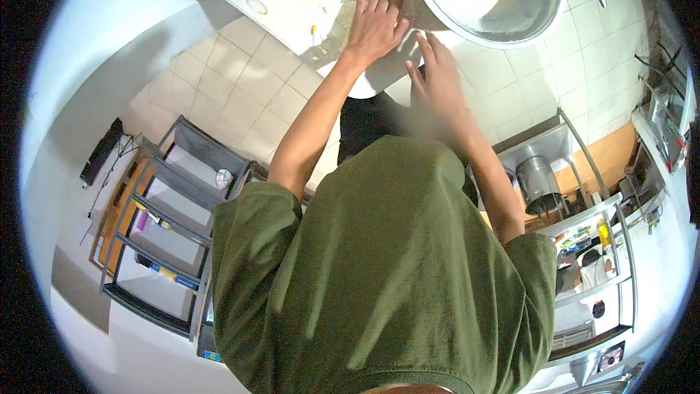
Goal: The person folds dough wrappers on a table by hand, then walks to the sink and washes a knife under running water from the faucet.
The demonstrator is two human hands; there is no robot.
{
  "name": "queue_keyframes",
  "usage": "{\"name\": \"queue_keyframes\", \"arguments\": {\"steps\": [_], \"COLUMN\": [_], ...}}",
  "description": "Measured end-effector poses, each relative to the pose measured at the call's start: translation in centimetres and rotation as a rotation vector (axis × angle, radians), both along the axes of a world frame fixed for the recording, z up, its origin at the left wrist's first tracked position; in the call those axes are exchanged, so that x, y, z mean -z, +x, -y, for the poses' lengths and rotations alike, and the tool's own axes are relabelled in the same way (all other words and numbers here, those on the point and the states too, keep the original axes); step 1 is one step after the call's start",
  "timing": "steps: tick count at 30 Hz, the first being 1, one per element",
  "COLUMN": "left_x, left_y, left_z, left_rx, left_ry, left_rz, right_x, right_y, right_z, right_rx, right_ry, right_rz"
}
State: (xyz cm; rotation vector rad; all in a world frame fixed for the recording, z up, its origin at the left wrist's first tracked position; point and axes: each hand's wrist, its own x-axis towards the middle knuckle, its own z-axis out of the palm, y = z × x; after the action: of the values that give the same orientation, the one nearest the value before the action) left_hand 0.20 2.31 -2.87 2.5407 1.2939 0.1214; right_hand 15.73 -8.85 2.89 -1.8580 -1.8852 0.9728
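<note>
"How is the floor recorded?"
"Pale, square-tiled, brightly lit."
"Furniture?"
"At left, a dark-framed shelving unit is listed; at right, a metal rack, stocked."
"Walls?"
"White."

We reach forward with both arms, our left arm angled inward and our left hand open, back up, its fingers pointing ahead and its thumb held out to the right. Our right arm bends inward too, with our right hand just beside the left but nearer our body, open, fingers apart, blurred towards the wrist
</note>
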Motion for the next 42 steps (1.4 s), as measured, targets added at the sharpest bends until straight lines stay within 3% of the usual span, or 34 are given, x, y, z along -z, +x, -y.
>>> {"name": "queue_keyframes", "arguments": {"steps": [8,12,19,24,28,35,42], "left_x": [-1.4,-2.0,-2.1,-1.4,-1.3,0.2,0.4], "left_y": [-6.2,-10.3,-14.5,-14.2,-13.5,-13.8,-14.9], "left_z": [2.0,4.7,10.6,11.7,11.0,11.8,12.2], "left_rx": [-0.373,-0.588,-0.863,-0.850,-0.812,-0.787,-0.927], "left_ry": [-0.072,0.027,-0.083,-0.150,-0.051,-0.059,-0.001], "left_rz": [0.357,0.375,0.290,0.324,0.310,0.256,0.538], "right_x": [3.0,3.6,2.2,1.8,1.9,3.4,6.1], "right_y": [-1.8,-2.8,-3.2,-4.6,-6.9,-13.6,-15.1], "right_z": [-3.1,-2.7,-3.1,-4.2,-5.1,-6.9,-6.8], "right_rx": [-0.204,-0.202,-0.212,-0.272,-0.423,-0.617,-0.670], "right_ry": [0.033,0.092,0.086,0.177,0.203,0.264,0.354], "right_rz": [0.015,0.073,0.102,0.119,0.116,0.299,0.415]}}
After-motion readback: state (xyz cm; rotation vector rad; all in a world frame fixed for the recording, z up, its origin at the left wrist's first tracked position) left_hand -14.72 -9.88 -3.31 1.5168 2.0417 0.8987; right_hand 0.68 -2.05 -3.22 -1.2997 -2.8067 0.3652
